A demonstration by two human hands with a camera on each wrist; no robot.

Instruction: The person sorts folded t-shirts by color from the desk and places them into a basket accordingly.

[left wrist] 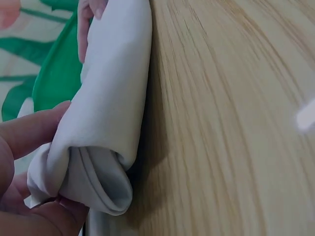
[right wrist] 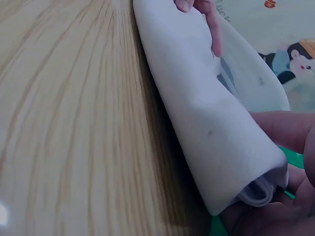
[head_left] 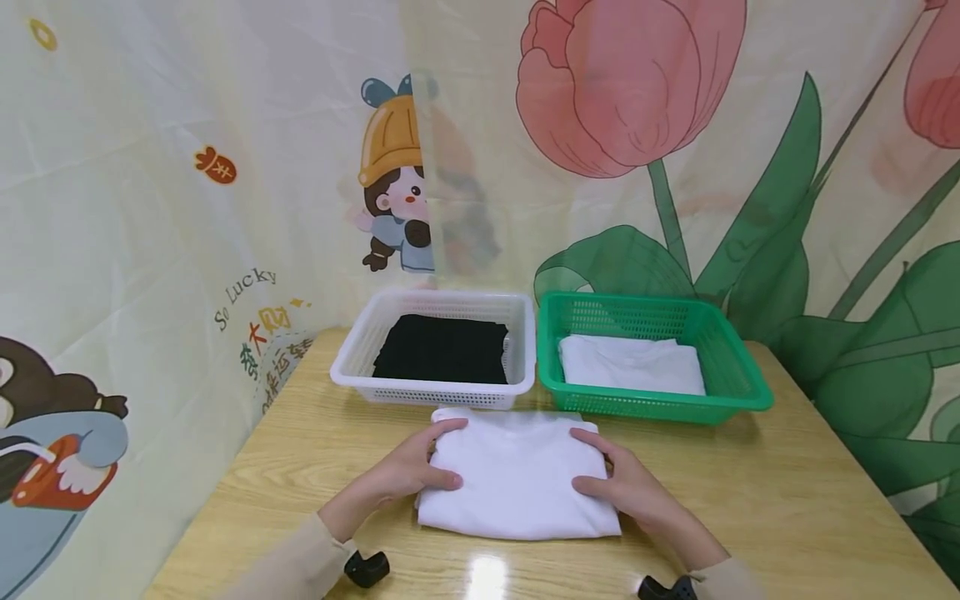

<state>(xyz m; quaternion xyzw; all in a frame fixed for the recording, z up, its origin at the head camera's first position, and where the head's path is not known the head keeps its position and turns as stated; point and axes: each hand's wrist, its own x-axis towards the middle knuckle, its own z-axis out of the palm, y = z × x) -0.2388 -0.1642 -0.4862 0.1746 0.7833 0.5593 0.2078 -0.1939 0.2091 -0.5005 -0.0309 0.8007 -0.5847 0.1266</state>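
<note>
A folded white garment (head_left: 517, 483) lies in front of two baskets, its rounded fold toward the person. My left hand (head_left: 420, 462) grips its left side, thumb on top and other fingers reaching under the edge. On the opposite side my right hand (head_left: 626, 475) holds it the same way. In the left wrist view, the layered end of the white garment (left wrist: 98, 172) shows between thumb and fingers. The right wrist view shows the other rolled end of the garment (right wrist: 216, 132), with a small dark spot on it, against the right hand's fingers (right wrist: 290, 128).
A white basket (head_left: 348, 377) holding folded black cloth (head_left: 442, 350) stands at the back left of the wooden table (head_left: 300, 467). Beside it, a green basket (head_left: 738, 367) contains folded white cloth (head_left: 630, 364). A printed curtain (head_left: 480, 150) hangs behind.
</note>
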